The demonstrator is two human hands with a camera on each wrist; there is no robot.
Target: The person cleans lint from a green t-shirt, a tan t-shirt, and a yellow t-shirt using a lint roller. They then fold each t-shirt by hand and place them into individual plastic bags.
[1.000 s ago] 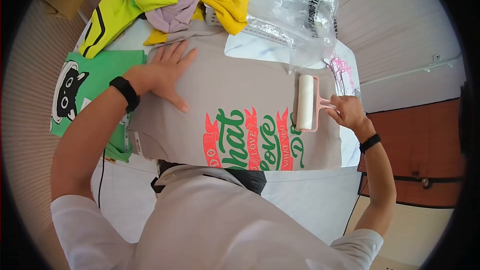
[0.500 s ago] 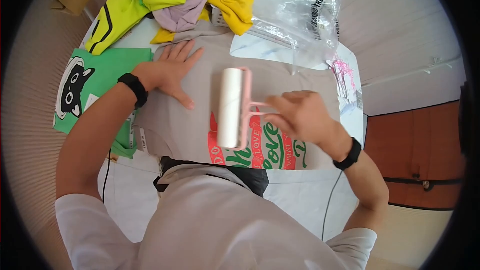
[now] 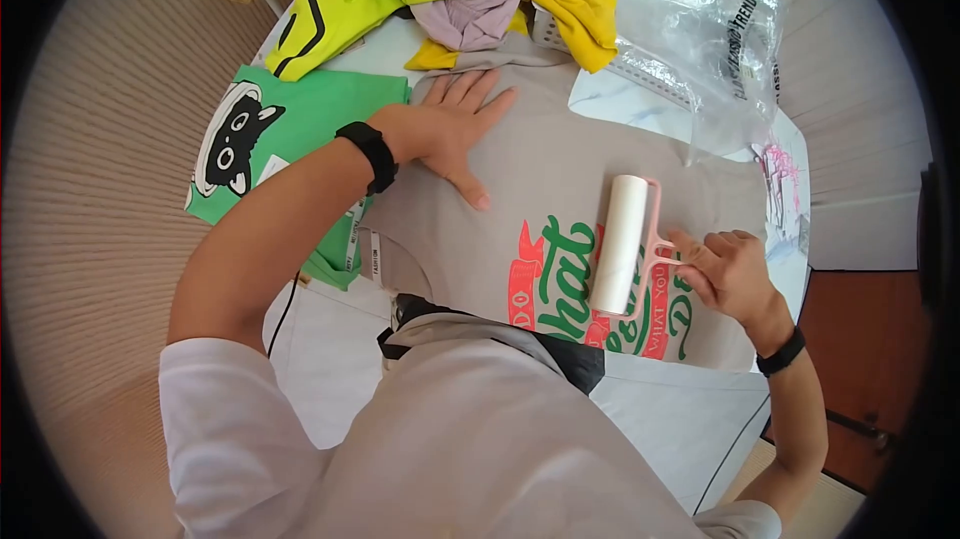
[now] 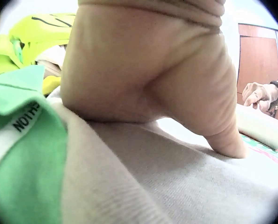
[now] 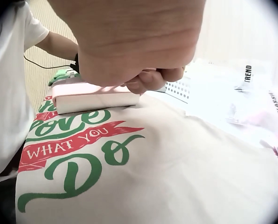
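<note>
A light grey-brown T-shirt (image 3: 540, 159) with green and red lettering lies spread on the table. My left hand (image 3: 455, 134) rests palm down on its upper left part, fingers spread; the left wrist view shows the palm and thumb against the cloth. My right hand (image 3: 735, 274) grips the handle of a lint roller (image 3: 622, 244) with a white roll and a pink frame. The roll lies over the lettering, upright across the print in the head view. In the right wrist view the lint roller (image 5: 97, 100) sits on the print, beyond the curled fingers.
A folded green garment (image 3: 310, 109) with a black cat print lies at left. Yellow-green and lilac clothes (image 3: 340, 14) are heaped at the back, beside a white perforated basket (image 3: 650, 79) under clear plastic bags (image 3: 700, 39). Pink-stringed tags (image 3: 780, 174) lie at the right edge.
The lint roller went left across the shirt's print, then back to the right with my right hand. My left hand stays on the shirt. The head view has shifted.
</note>
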